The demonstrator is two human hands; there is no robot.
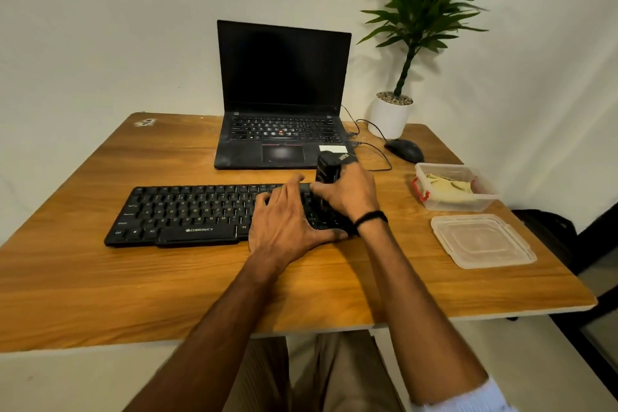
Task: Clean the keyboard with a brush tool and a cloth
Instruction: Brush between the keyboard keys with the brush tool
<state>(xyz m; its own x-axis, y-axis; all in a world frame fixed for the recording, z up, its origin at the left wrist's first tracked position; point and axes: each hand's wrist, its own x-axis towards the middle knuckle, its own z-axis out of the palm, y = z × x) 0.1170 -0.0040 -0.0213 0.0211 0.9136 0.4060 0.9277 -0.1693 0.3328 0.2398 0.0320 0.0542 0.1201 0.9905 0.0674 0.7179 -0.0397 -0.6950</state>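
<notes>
From the head camera we look down on a wooden table (167, 294); the black keyboard (187, 214) lies across its middle, in front of an open laptop (281, 94) with a dark screen; our left hand (284, 221) rests on the right part of the keys with its fingers spread and fairly straight, holding nothing; our right hand (347, 194), a dark band (371, 218) at its wrist, is curled round the black brush tool (327, 169), which rises upright out of the fist over the keyboard's right end; its lower end is hidden by the hand, so we cannot tell whether it touches the keys; to the right, well apart from the keyboard, stands a clear plastic box (468, 204) with a red clasp on its left side, and inside it lies the crumpled yellowish cloth (451, 186); the box is uncovered, and its clear lid (481, 241) lies flat on the table just in front of it; behind the box we see a black mouse (404, 150) on its cable and a white pot (389, 119) topped with pebbles, holding a green plant (424, 10).
</notes>
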